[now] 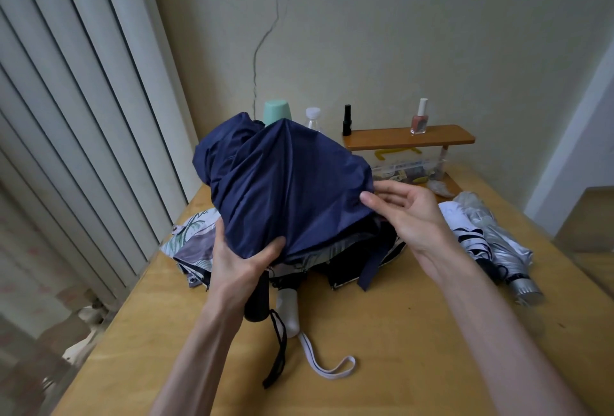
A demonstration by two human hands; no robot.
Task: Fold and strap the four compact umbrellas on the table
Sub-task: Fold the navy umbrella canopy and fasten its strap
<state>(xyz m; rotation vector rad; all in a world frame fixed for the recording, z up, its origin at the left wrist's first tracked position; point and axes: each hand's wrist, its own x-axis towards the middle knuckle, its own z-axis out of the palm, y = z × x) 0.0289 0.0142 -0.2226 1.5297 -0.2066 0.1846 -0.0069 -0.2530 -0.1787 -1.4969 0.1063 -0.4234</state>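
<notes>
The navy umbrella (285, 183) is in my hands, held up above the near middle of the wooden table (398, 332). Its canopy is collapsed but not folded. The dark blue cloth billows in a loose, rumpled dome, with soft creases running from the far top down toward me. Its black handle (257, 299) points down at me below the cloth, and a black wrist cord (279, 345) trails from it onto the table. A navy closing strap (372, 266) hangs free from the lower right edge of the canopy.

My left hand (239, 259) grips the bunched lower end of the canopy just above the handle, with the thumb wrapped over the front of the cloth. My right hand (405, 212) is at the canopy's right edge, palm turned toward me and fingers loosely curved. The thumb tip and fingertips meet the cloth there, but I cannot tell whether they pinch it.

Beneath it, a leaf-print umbrella (192, 239) lies spread on the table. Its white handle (288, 312) and white wrist loop (325, 369) point toward me. To the right lie a silver umbrella (498, 242) and, touching it, a white one with black stripes (465, 232). Against the far wall, a small wooden shelf (408, 138) holds a black bottle (347, 119) and a pink nail polish bottle (419, 118).
</notes>
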